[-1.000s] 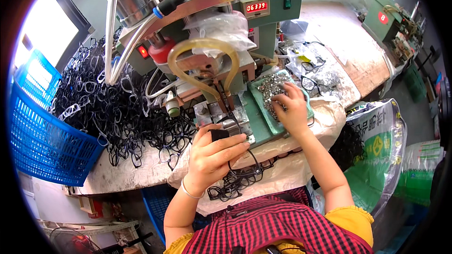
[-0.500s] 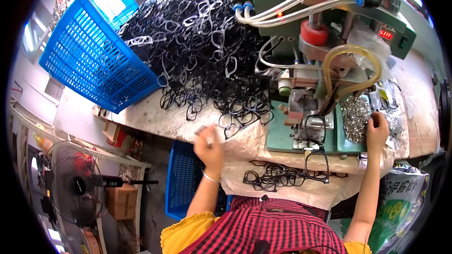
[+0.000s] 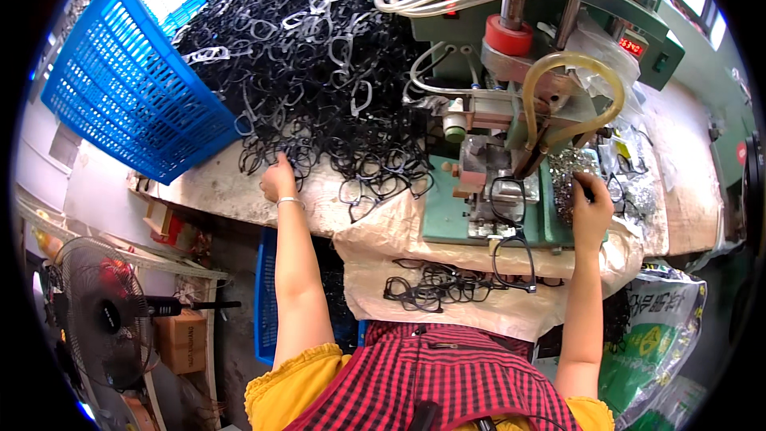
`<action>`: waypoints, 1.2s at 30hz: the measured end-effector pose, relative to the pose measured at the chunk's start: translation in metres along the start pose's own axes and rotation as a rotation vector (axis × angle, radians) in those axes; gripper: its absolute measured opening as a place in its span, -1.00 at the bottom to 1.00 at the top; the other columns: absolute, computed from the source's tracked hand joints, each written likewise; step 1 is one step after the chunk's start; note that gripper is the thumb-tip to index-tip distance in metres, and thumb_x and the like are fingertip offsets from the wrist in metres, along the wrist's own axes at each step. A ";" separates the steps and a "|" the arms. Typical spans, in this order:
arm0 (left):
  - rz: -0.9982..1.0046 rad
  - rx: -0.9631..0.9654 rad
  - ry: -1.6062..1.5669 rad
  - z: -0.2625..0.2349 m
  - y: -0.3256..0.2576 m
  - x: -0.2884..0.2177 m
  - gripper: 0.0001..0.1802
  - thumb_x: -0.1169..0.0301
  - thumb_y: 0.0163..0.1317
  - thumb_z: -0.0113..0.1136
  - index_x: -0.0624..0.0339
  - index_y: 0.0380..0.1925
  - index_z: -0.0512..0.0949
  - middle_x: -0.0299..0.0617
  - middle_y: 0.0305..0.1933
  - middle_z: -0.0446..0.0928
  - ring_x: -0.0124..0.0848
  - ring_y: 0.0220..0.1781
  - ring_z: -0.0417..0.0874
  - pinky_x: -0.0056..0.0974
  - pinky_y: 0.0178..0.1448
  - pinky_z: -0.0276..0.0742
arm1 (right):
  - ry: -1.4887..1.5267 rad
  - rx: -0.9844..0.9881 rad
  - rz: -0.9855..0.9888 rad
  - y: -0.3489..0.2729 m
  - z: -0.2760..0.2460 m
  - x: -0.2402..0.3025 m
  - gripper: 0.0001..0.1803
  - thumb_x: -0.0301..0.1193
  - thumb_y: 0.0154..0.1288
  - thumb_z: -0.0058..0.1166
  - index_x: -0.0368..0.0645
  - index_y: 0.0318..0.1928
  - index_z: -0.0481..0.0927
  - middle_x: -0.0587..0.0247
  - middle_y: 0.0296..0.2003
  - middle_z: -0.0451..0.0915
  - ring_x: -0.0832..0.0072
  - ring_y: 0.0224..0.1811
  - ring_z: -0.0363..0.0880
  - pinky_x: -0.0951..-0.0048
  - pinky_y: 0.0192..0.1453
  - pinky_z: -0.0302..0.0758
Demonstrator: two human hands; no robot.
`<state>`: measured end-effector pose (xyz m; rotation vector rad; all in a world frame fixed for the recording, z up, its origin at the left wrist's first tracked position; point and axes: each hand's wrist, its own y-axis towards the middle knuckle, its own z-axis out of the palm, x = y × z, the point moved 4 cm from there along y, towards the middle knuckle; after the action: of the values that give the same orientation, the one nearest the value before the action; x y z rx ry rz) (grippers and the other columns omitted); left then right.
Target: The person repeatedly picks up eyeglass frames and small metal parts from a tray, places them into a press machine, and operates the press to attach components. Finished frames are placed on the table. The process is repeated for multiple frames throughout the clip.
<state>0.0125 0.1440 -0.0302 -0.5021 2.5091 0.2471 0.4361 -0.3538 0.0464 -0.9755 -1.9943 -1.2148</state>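
My left hand (image 3: pixel 279 180) is stretched out to the near left edge of a big heap of eyeglass frames (image 3: pixel 319 56), mostly black with some clear. Its fingers are curled against a dark frame at that edge. My right hand (image 3: pixel 593 209) is at a green tray of tiny shiny metal parts (image 3: pixel 565 175), fingertips pinched together; what they hold is too small to make out. Between my hands, a black eyeglass frame (image 3: pixel 515 265) hangs at the front of a green bench press (image 3: pixel 447 223), one lens ring up at its metal fixture (image 3: pixel 488 215).
More black frames (image 3: pixel 431 286) lie on the paper-covered edge before me. A blue basket (image 3: pixel 136 80) tilts at the heap's left, and another blue basket (image 3: pixel 266 295) is below the table. A fan (image 3: pixel 108 311) stands lower left; a printed sack (image 3: pixel 658 335) sits lower right.
My left hand has moved forward and left to the heap's edge. My right hand has shifted inward over the tray of metal parts. The whole view has shifted slightly.
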 end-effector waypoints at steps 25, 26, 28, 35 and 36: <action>1.010 0.459 -1.482 -0.172 -0.310 -0.152 -0.92 0.43 0.55 -0.05 0.18 -0.14 0.41 -0.11 -0.12 0.54 -0.38 -0.18 0.55 -0.25 -0.17 0.57 | 0.844 0.176 0.201 -0.020 0.042 0.126 -0.47 -0.58 0.19 0.28 -0.33 0.19 0.44 0.23 -0.21 0.70 0.57 -0.01 0.59 0.52 0.20 0.41; 1.137 0.471 -1.518 -0.182 -0.319 -0.156 -0.92 0.46 0.53 -0.05 0.20 -0.09 0.41 -0.06 -0.09 0.55 -0.32 -0.14 0.57 -0.22 -0.13 0.61 | 0.876 0.180 0.258 -0.021 0.045 0.123 -0.42 -0.58 0.19 0.26 -0.35 0.23 0.41 0.16 -0.15 0.70 0.53 0.04 0.60 0.45 0.25 0.41; 1.404 0.485 -1.488 -0.183 -0.326 -0.151 -0.82 0.46 0.50 -0.01 0.23 0.02 0.44 0.04 -0.08 0.55 -0.19 -0.08 0.62 -0.14 -0.04 0.65 | 0.859 0.187 0.224 -0.026 0.031 0.139 -0.40 -0.59 0.20 0.25 -0.36 0.26 0.38 0.10 -0.09 0.69 0.50 0.09 0.60 0.42 0.28 0.40; 1.909 0.592 -0.916 -0.144 -0.375 -0.151 -0.80 0.52 0.05 0.40 0.10 -0.28 0.71 -0.16 -0.14 0.74 -0.20 -0.13 0.75 0.09 0.30 0.53 | -0.109 0.135 -0.245 0.001 0.006 0.078 -0.73 -0.43 0.15 0.27 -0.14 -0.10 0.72 0.03 0.06 0.65 0.06 0.24 0.53 0.11 0.34 0.44; 1.959 0.558 -0.862 -0.143 -0.378 -0.154 -0.76 0.55 0.02 0.39 0.11 -0.25 0.72 -0.18 -0.14 0.74 -0.21 -0.13 0.74 0.09 0.32 0.52 | -0.415 0.077 -0.189 -0.001 0.004 0.039 -0.72 -0.38 0.13 0.32 -0.09 -0.10 0.73 -0.07 0.15 0.58 0.00 0.36 0.40 0.02 0.39 0.39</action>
<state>0.2133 -0.1952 0.1488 1.8861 1.2296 0.2960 0.4134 -0.3393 0.0746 -1.0877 -2.4856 -1.0866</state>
